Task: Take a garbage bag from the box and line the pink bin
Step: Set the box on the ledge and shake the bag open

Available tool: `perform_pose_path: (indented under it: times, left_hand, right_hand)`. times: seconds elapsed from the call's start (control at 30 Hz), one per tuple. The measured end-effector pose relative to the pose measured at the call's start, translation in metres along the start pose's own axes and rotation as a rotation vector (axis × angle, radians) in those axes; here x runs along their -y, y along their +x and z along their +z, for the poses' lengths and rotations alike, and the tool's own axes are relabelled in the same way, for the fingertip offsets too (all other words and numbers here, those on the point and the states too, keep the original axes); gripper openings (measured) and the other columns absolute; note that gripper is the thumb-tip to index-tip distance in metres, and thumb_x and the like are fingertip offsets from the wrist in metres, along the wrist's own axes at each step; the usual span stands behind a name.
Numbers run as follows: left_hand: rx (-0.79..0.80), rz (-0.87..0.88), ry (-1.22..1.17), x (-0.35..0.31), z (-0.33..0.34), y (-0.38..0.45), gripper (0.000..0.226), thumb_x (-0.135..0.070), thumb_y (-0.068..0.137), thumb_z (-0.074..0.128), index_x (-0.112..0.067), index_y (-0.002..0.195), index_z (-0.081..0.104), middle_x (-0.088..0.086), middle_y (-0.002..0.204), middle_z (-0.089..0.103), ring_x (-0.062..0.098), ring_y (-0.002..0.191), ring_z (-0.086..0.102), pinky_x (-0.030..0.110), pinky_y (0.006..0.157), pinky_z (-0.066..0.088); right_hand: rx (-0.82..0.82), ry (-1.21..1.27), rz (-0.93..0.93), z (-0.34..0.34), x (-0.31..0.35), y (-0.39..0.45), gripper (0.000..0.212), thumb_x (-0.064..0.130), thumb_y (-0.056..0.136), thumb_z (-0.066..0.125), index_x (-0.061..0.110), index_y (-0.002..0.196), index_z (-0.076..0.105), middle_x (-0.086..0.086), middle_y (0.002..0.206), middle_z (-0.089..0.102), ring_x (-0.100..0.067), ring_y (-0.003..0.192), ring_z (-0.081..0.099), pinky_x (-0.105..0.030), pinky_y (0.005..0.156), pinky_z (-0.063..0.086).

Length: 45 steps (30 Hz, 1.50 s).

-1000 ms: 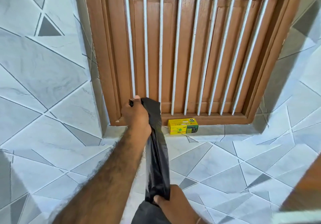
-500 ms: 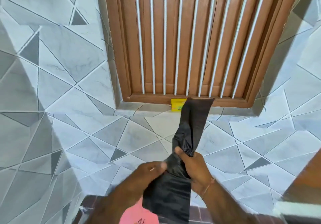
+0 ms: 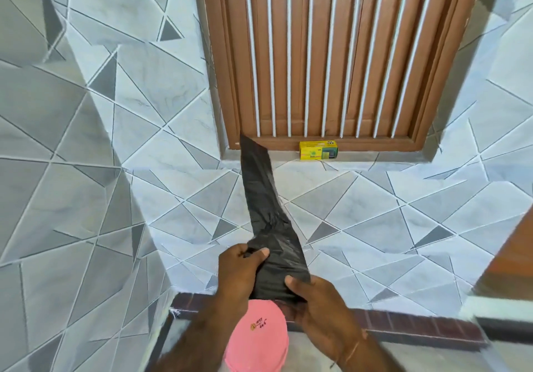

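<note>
A black garbage bag (image 3: 264,198), still folded into a long strip, stands upward from my two hands in the middle of the view. My left hand (image 3: 239,273) pinches its left edge and my right hand (image 3: 314,305) pinches its lower right edge. Directly below my hands is the pink bin (image 3: 259,340), partly hidden by my forearms; whether I see its side or its bottom I cannot tell. The yellow garbage bag box (image 3: 318,150) lies on the tiled ledge under the window, beyond the bag's tip.
A brown wooden window (image 3: 331,54) with white bars fills the top of the view. Grey and white tiled walls (image 3: 101,155) surround it. A dark red brick strip (image 3: 403,322) runs along the floor edge. A wooden panel (image 3: 519,256) shows at the right.
My left hand came down from the bag's top end to grip its lower part beside my right hand. My view dropped, so the pink bin now shows more fully.
</note>
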<state>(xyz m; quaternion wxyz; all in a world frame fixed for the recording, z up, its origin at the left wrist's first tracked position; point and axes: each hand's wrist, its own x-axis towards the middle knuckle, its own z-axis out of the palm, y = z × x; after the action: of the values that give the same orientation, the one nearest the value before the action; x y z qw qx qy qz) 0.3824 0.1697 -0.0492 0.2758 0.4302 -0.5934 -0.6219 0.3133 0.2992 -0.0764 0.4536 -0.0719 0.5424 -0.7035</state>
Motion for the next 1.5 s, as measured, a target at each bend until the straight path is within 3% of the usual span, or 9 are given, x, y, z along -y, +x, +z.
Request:
perform_pose_path:
  times: [0.17, 0.3, 0.43, 0.7, 0.87, 0.97, 1.17, 1.33, 1.5]
  left_hand:
    - [-0.105, 0.027, 0.162, 0.024, -0.045, -0.021, 0.031, -0.032, 0.083, 0.070, -0.017, 0.109, 0.060, -0.004, 0.106, 0.062, 0.021, 0.089, 0.060, 0.035, 0.082, 0.052]
    - [0.026, 0.491, 0.343, 0.034, -0.090, -0.056, 0.029, -0.035, 0.081, 0.071, -0.035, 0.106, 0.057, -0.020, 0.104, 0.060, 0.004, 0.090, 0.057, 0.021, 0.075, 0.047]
    - [0.427, 0.296, 0.339, 0.039, -0.108, -0.069, 0.020, -0.008, 0.079, 0.070, -0.021, 0.094, 0.070, -0.005, 0.091, 0.072, 0.007, 0.080, 0.067, 0.011, 0.065, 0.048]
    - [0.140, -0.325, -0.405, 0.035, -0.133, -0.062, 0.015, 0.001, 0.093, 0.053, 0.000, 0.095, 0.067, 0.020, 0.085, 0.069, 0.035, 0.083, 0.064, 0.039, 0.069, 0.055]
    - [0.117, -0.199, -0.397, 0.018, -0.127, -0.076, 0.021, 0.006, 0.089, 0.053, -0.005, 0.091, 0.071, 0.013, 0.079, 0.072, 0.027, 0.074, 0.065, 0.032, 0.065, 0.055]
    - [0.084, -0.079, -0.286, 0.015, -0.113, -0.087, 0.012, 0.006, 0.082, 0.062, -0.003, 0.080, 0.070, 0.010, 0.063, 0.068, 0.019, 0.051, 0.059, 0.024, 0.050, 0.052]
    - [0.110, -0.020, -0.196, 0.018, -0.081, -0.101, 0.020, 0.000, 0.070, 0.078, -0.003, 0.066, 0.059, 0.012, 0.056, 0.055, 0.021, 0.046, 0.050, 0.029, 0.048, 0.044]
    - [0.170, -0.021, -0.105, 0.016, -0.094, -0.096, 0.032, -0.003, 0.069, 0.082, -0.007, 0.064, 0.051, 0.006, 0.044, 0.044, 0.012, 0.031, 0.035, 0.017, 0.037, 0.030]
    - [-0.100, 0.104, 0.065, 0.014, -0.127, -0.069, 0.031, -0.017, 0.071, 0.083, 0.003, 0.071, 0.060, 0.012, 0.057, 0.058, 0.021, 0.051, 0.049, 0.030, 0.050, 0.039]
  right_hand:
    - [-0.253, -0.148, -0.134, 0.029, -0.030, -0.020, 0.021, 0.020, 0.080, 0.074, -0.001, 0.082, 0.072, -0.023, 0.073, 0.067, -0.024, 0.060, 0.053, -0.027, 0.050, 0.044]
    - [-0.361, -0.233, -0.217, 0.058, -0.054, -0.039, 0.025, 0.028, 0.074, 0.079, 0.004, 0.073, 0.072, -0.017, 0.067, 0.070, -0.032, 0.059, 0.058, -0.040, 0.055, 0.050]
    - [-0.338, -0.142, -0.275, 0.086, -0.069, -0.055, 0.032, 0.031, 0.083, 0.071, 0.001, 0.074, 0.070, -0.030, 0.079, 0.069, -0.032, 0.069, 0.066, -0.051, 0.073, 0.056]
    - [-0.548, -0.342, -0.289, 0.067, -0.088, -0.081, 0.047, 0.043, 0.087, 0.065, 0.016, 0.050, 0.053, 0.005, 0.041, 0.045, -0.012, 0.037, 0.041, -0.024, 0.044, 0.034]
    - [-0.727, -0.959, -0.471, 0.042, -0.108, -0.086, 0.017, 0.032, 0.082, 0.071, 0.022, 0.076, 0.059, 0.003, 0.078, 0.056, -0.017, 0.078, 0.054, -0.028, 0.068, 0.040]
    - [-0.664, -0.882, -0.789, 0.052, -0.084, -0.097, 0.011, 0.026, 0.080, 0.073, 0.023, 0.083, 0.063, 0.006, 0.084, 0.063, -0.010, 0.076, 0.057, -0.016, 0.068, 0.043]
    - [-0.133, -0.436, -0.422, 0.072, -0.064, -0.091, 0.006, 0.006, 0.079, 0.072, 0.006, 0.085, 0.072, -0.022, 0.082, 0.073, -0.024, 0.067, 0.064, -0.034, 0.058, 0.048]
    - [-0.171, -0.175, -0.327, 0.035, -0.056, -0.079, 0.002, 0.003, 0.081, 0.070, 0.003, 0.079, 0.069, -0.019, 0.072, 0.066, -0.028, 0.069, 0.053, -0.030, 0.057, 0.040]
    - [-0.614, -0.232, -0.351, -0.032, -0.028, -0.071, 0.012, -0.004, 0.082, 0.064, 0.001, 0.072, 0.070, -0.011, 0.056, 0.061, -0.021, 0.050, 0.049, -0.021, 0.042, 0.044]
